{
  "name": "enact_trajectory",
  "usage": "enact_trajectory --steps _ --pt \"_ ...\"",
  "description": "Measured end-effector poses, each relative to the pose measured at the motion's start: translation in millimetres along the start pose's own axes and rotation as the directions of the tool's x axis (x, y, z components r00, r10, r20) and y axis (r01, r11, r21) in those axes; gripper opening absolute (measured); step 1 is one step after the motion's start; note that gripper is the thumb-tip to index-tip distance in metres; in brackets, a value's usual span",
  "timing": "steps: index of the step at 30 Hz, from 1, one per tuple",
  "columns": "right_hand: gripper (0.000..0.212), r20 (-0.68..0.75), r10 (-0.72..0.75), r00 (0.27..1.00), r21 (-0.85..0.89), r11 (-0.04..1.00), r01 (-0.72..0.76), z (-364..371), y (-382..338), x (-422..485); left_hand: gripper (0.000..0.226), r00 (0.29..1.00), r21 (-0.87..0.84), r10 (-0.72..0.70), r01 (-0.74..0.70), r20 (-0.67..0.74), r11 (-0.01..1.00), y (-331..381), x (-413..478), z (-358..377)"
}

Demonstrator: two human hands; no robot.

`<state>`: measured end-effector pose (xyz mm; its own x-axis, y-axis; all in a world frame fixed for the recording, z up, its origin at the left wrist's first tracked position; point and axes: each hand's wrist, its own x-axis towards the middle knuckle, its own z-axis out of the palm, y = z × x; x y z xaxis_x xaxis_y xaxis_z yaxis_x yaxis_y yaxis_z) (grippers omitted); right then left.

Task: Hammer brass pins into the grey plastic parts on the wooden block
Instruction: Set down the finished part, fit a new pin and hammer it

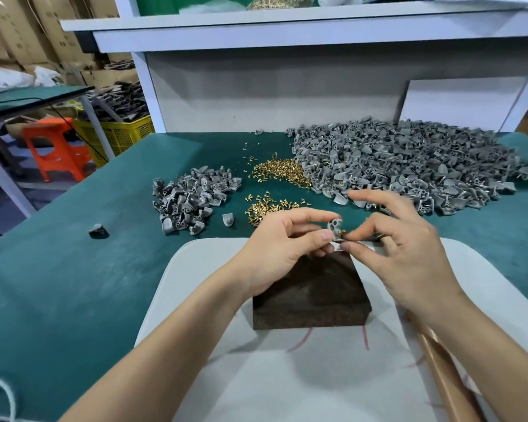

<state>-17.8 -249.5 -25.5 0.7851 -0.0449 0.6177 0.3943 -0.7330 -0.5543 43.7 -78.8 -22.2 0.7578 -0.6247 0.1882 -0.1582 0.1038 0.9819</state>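
Grey plastic part is pinched in my left hand over the 12 o'clock edge of the wooden block, right hand pinching a brass pin at its hole w/ other fingers spread, so imo I gotta seat it straight b4 hammering.

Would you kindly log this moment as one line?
left hand: holds grey part | right hand: pinches brass pin | over wooden block
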Motion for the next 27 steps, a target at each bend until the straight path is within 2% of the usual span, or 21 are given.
enact_trajectory --steps 5,9,15,17,20,22,24,27 --pt "0.015 -0.037 -0.023 0.999 -0.046 0.999 0.022 -3.3 1.5 1.6 0.025 1.0 0.02 -0.001 0.001 -0.008 1.0 0.8 -0.6 -0.7" --pt "0.014 -0.142 0.078 0.987 -0.022 0.996 -0.082 -6.1 4.7 2.8 0.026 1.0 0.019 0.006 -0.006 -0.002 1.0 2.3 -1.7 0.0" --pt "0.027 -0.287 0.214 0.934 0.062 0.977 -0.205 -7.8 13.7 5.3 0.025 1.0 -0.005 0.014 -0.014 -0.007 1.0 1.5 -1.3 -0.7" --pt "0.024 -0.31 0.247 0.918 0.055 0.969 -0.242 -8.0 17.3 5.6 0.024 1.0 -0.011 0.016 -0.016 -0.009 1.0 0.9 -1.2 -1.2" --pt "0.012 -0.28 0.265 0.923 0.026 0.963 -0.268 -6.8 22.0 6.0 0.025 1.0 -0.014 0.015 -0.016 -0.008 1.0 0.3 -1.3 -1.4" --pt "0.016 -0.211 0.262 0.942 0.026 0.965 -0.262 -4.3 20.8 5.2 0.025 1.0 -0.023 0.015 -0.015 -0.013 1.0 0.4 -1.5 -1.3" --pt "0.024 -0.174 0.24 0.955 0.074 0.97 -0.23 -2.6 14.1 3.9 0.025 1.0 -0.043 0.009 -0.01 -0.021 0.999 0.7 -1.5 -1.4" --pt "0.01 -0.19 0.155 0.969 0.092 0.986 -0.14 -1.2 2.8 2.5 0.024 0.999 -0.055 0.008 -0.009 -0.034 0.998 0.7 -1.5 -1.4"
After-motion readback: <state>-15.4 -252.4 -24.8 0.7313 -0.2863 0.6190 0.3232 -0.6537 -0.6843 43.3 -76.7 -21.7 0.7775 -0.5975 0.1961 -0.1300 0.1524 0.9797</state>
